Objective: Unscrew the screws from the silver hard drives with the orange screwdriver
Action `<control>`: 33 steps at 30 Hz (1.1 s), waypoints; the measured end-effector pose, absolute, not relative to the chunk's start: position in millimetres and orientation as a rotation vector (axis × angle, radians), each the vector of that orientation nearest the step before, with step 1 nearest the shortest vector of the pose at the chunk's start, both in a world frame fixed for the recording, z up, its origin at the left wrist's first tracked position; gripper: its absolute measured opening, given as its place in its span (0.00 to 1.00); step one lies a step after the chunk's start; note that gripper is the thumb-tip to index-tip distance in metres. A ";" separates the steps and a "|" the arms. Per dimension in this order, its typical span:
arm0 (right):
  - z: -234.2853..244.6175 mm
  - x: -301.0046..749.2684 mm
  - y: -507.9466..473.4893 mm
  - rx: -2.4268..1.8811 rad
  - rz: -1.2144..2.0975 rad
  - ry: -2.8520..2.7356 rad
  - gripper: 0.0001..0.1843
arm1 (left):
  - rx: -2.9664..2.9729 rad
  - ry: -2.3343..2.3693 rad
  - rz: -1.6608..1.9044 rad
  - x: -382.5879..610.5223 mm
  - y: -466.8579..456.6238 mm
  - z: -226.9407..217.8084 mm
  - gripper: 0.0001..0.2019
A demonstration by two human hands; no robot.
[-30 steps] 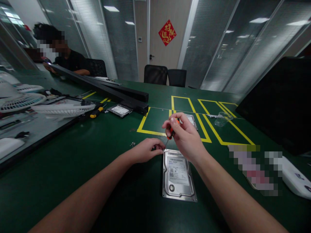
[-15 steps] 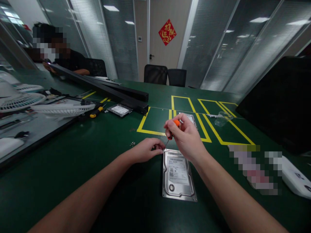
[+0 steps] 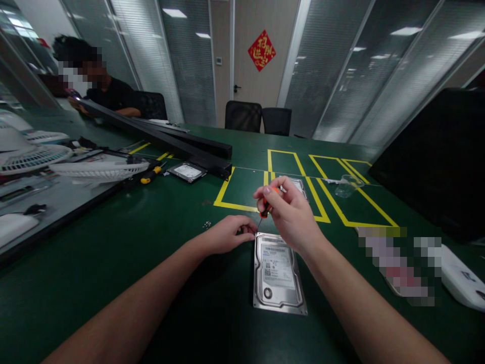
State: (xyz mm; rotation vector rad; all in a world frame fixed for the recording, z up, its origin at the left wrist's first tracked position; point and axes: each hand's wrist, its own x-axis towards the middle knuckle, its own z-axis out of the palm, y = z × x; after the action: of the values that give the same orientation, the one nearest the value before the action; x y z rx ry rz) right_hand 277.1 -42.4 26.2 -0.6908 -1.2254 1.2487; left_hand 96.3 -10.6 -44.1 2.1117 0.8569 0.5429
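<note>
Hard drive (image 3: pixel 278 275) lies flat, label up, on the green table (image 3: pixel 212 313), directly in front of the person and between the two forearms. Right hand (image 3: pixel 286 212) is closed, fingers curled round the orange-and-black handle of a screwdriver (image 3: pixel 264 215); its thin shaft slants down to the drive's far left corner. Left hand (image 3: pixel 231 235) is partly open, with thumb and fingertips drawn in at that same corner; whether they grip the drive's edge, steady the shaft or hold something small cannot fairly be told from this view.

Change noted: over the last half second the right fingers have shifted round the handle, and less of its orange end shows than did. Drive and left hand remain in place against each other. In my judgement, this points to the driver being turned or re-gripped, with work at that corner unfinished.

Containers: one clear plastic cup (image 3: pixel 347 187) rests beyond the right hand; table and yellow tape (image 3: pixel 223 191) show through its wall. Loose screws (image 3: pixel 206 224) lie in a small cluster directly on the table near the left hand, in no container. Within the taped bays, a second drive (image 3: pixel 298 186) is partly hidden behind the right hand.
</note>
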 end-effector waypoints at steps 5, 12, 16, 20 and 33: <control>28.7 276.3 -42.2 -0.620 1.284 -1.223 0.17 | 2.104 0.853 0.550 97.1 -11.0 -44.1 0.07; 25.4 277.6 -42.3 -0.702 1.257 -1.209 0.12 | 2.103 0.852 0.547 97.0 -11.7 -42.7 0.08; 25.9 275.5 -43.1 -0.674 1.272 -1.250 0.15 | 2.109 0.853 0.546 97.0 -10.9 -43.8 0.07; 28.6 276.3 -42.4 -0.621 1.310 -1.216 0.18 | 2.102 0.858 0.540 96.8 -11.3 -43.6 0.07; 27.7 276.2 -43.2 -0.642 1.339 -1.224 0.10 | 2.101 0.856 0.550 96.9 -10.4 -44.5 0.08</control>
State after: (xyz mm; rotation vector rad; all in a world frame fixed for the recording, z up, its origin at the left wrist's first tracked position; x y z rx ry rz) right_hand 276.2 -43.2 27.7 -0.6418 -1.2241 1.3391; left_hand 96.9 -10.4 -44.5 2.1005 0.8560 0.5500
